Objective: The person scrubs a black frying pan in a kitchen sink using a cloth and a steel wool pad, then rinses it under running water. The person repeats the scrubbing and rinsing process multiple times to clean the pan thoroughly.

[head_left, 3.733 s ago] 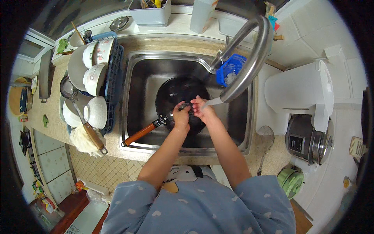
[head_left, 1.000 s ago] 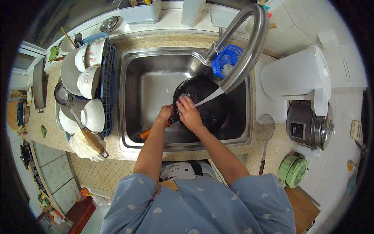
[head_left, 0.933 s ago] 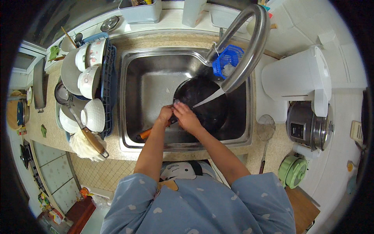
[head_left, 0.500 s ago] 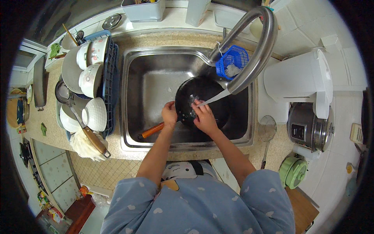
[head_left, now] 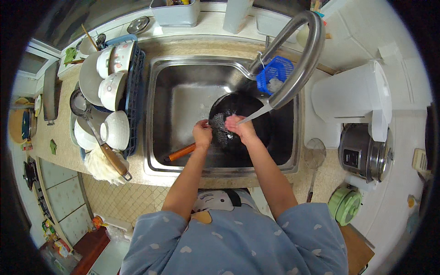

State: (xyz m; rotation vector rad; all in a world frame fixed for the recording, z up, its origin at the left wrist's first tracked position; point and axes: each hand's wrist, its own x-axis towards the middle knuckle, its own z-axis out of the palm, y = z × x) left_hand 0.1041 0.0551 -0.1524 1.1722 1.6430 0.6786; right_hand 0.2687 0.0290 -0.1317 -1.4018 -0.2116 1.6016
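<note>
A black frying pan (head_left: 250, 145) with an orange-brown handle (head_left: 182, 152) lies tilted in the stainless steel sink (head_left: 176, 96). My left hand (head_left: 202, 134) is closed on the pan's left rim, just above the handle. Inside the pan, my right hand (head_left: 240, 128) has its fingers stretched out, with nothing visible in them. Water falls from the curved tap (head_left: 300, 82) onto that hand and splashes over the pan's surface. Part of the fingers is blurred by the water.
A blue rack (head_left: 134, 87) of bowls stands left of the sink, with a wooden-handled ladle (head_left: 107, 153) and a pale cloth (head_left: 101, 167). A blue basket (head_left: 270, 73) hangs by the tap. A mesh strainer (head_left: 316, 153) lies on the right counter near a rice cooker (head_left: 360, 151).
My right hand has shifted a little up and right over the pan, into the falling water. More water splashes in the pan now. My left hand keeps its hold on the rim.
</note>
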